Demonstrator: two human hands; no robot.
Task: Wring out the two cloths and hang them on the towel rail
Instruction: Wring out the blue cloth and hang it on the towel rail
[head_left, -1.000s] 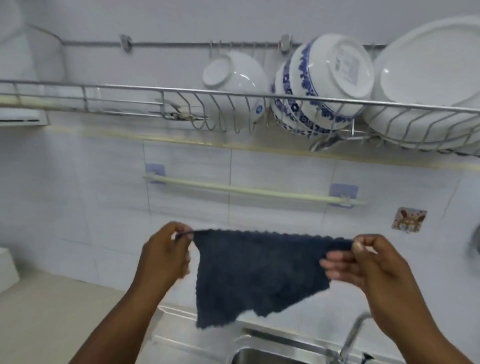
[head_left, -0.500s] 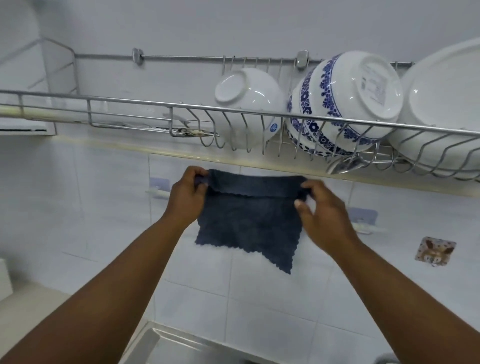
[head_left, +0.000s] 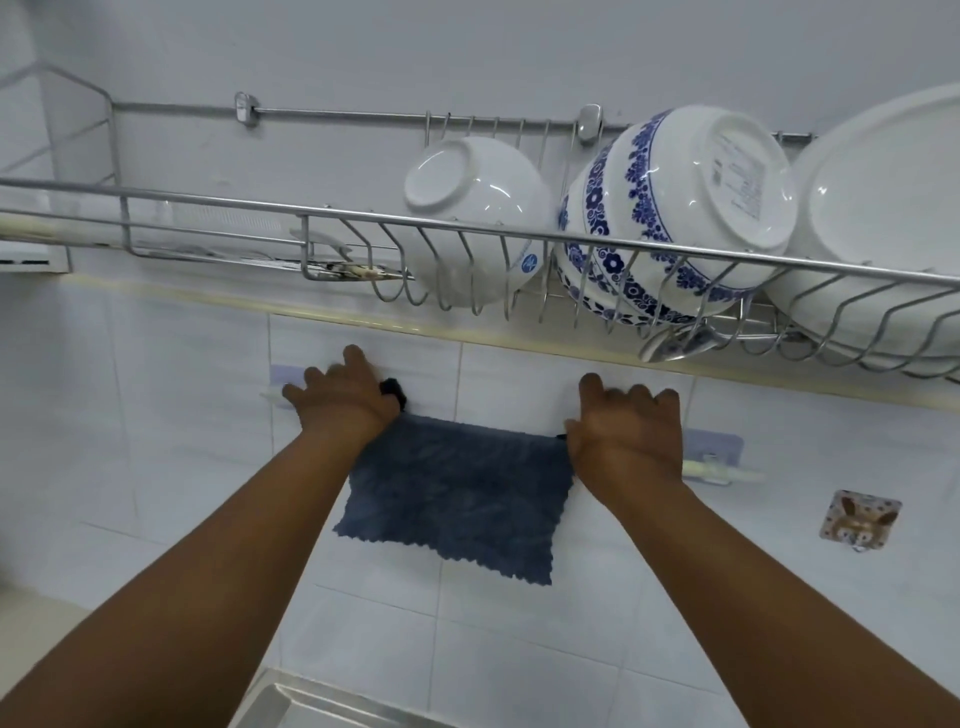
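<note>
A dark blue cloth (head_left: 457, 493) hangs flat against the white tiled wall, draped over the pale towel rail (head_left: 722, 468). My left hand (head_left: 345, 397) rests on the cloth's upper left corner at the rail, fingers spread over it. At the upper right corner my right hand (head_left: 626, 441) presses on the cloth, fingers pointing up the wall. Most of the rail is hidden behind the cloth and my hands; only its ends and lilac wall mounts show. No second cloth is in view.
A wire dish rack (head_left: 467, 234) runs across the wall just above my hands, holding a white bowl (head_left: 475, 213), a blue-patterned bowl (head_left: 675, 208) and a large white plate (head_left: 883, 218). A rabbit wall hook (head_left: 860, 518) sits at the right. The sink's corner (head_left: 311, 701) lies below.
Both hands lifted the spread cloth up to the wall and laid it over the rail. They have since slid apart to its top corners, and the cloth hangs down flat.
</note>
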